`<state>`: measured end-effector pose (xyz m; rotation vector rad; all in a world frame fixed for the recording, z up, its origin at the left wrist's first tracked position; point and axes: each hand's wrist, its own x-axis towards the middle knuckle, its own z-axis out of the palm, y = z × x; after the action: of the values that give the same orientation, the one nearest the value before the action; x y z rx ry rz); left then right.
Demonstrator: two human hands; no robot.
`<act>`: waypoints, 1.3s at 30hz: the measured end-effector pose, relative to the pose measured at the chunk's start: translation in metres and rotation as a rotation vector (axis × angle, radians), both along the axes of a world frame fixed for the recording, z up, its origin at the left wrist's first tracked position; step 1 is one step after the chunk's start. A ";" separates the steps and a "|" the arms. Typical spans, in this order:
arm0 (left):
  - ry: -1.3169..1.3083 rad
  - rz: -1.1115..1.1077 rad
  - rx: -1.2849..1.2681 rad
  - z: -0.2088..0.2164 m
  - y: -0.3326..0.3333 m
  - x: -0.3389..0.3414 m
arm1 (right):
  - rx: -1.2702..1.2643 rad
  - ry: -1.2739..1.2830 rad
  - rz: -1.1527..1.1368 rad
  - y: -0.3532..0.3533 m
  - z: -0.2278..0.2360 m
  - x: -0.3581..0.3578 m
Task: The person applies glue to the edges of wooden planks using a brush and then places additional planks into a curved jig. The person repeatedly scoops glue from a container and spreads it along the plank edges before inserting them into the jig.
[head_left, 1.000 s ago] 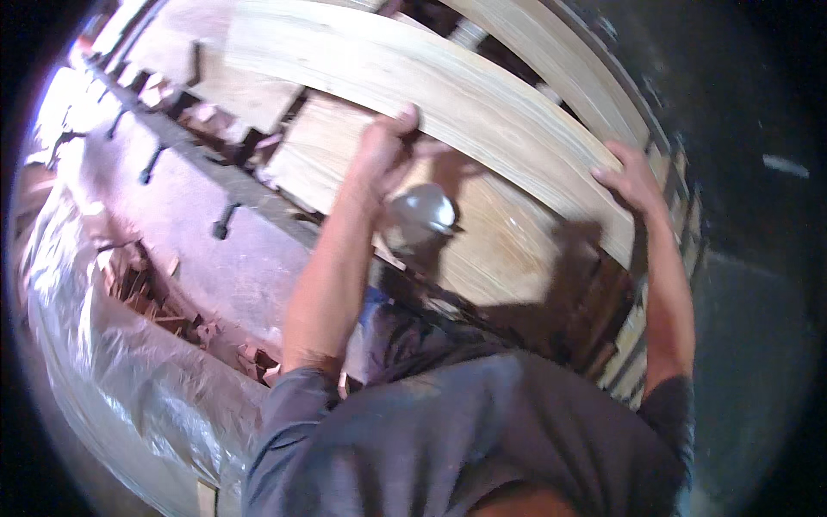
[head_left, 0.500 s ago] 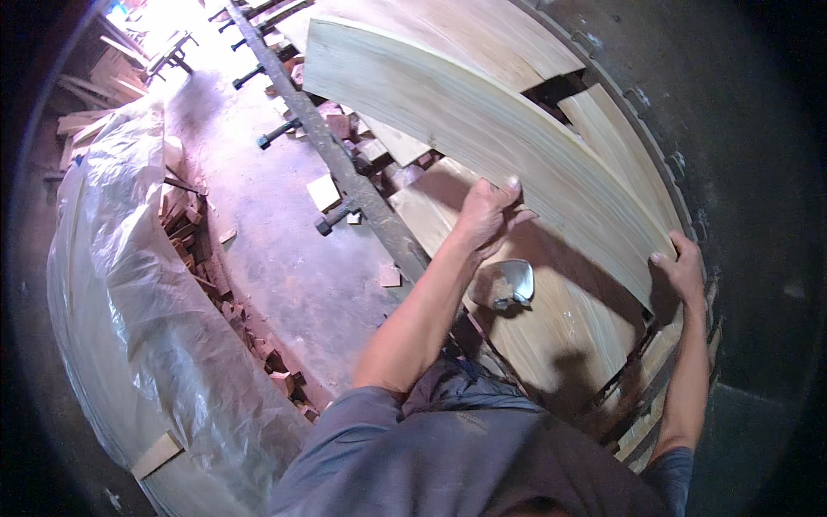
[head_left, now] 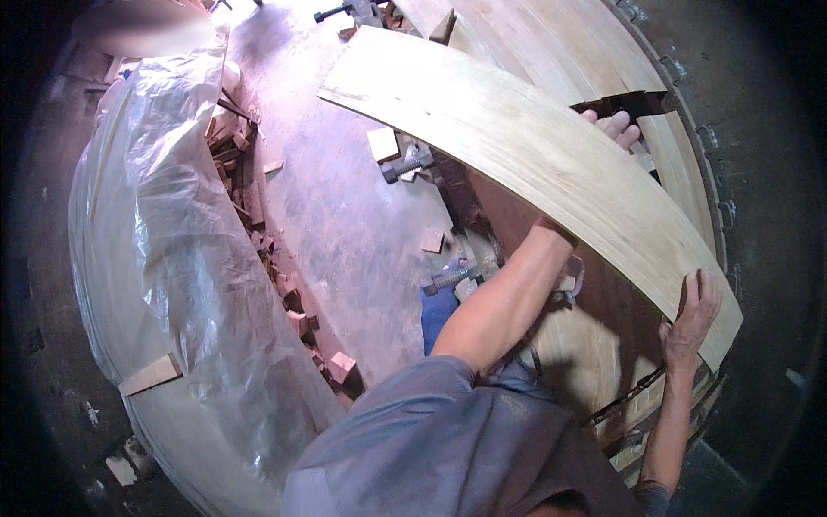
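A long, pale wooden board [head_left: 517,138] is held up, tilted, in front of me by both hands. My left hand [head_left: 613,127] reaches beneath it; the fingertips curl out at its far edge, while the palm is hidden under the wood. Near the board's right end, my right hand [head_left: 693,314] grips it, fingers on the upper face and thumb at the near edge. Below, another flat board [head_left: 573,345] lies in shadow. A small whitish object [head_left: 570,280] sits on it, mostly covered by my left forearm.
More pale boards [head_left: 551,43] lie at the far right. Bolts [head_left: 405,168] stick out along a bar to the left. Clear plastic sheeting [head_left: 181,215] drapes a long stack at far left, with wood offcuts [head_left: 340,366] along its foot. Small wooden blocks [head_left: 383,145] lie on the floor.
My left hand has gone from the board's near edge to underneath it, reaching the far edge. The board has tilted, and my right hand has shifted onto its upper face. The view has turned.
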<state>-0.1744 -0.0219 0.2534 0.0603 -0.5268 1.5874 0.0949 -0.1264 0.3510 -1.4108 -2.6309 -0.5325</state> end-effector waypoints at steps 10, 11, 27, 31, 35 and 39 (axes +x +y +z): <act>0.033 -0.083 0.324 -0.010 0.017 0.034 | 0.120 -0.075 -0.061 -0.017 -0.025 0.006; 0.099 -0.060 0.354 -0.007 0.015 0.033 | 0.127 -0.073 -0.071 -0.017 -0.028 0.009; -0.101 -0.369 0.407 -0.029 0.017 0.084 | 0.127 0.059 -0.205 -0.048 -0.105 0.083; -0.449 -0.716 0.038 -0.027 0.018 0.055 | 0.066 0.175 -0.208 -0.041 -0.090 0.047; -2.134 -0.939 -0.570 0.017 0.005 0.049 | 0.057 0.179 -0.310 -0.062 -0.087 0.045; -1.761 -0.901 -0.541 -0.004 0.017 0.051 | 0.146 0.137 -0.349 -0.059 -0.096 0.047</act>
<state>-0.1233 -0.0046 0.2494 -1.8378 -1.1494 0.4608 0.1417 -0.1855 0.2547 -1.7962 -2.2030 -0.6226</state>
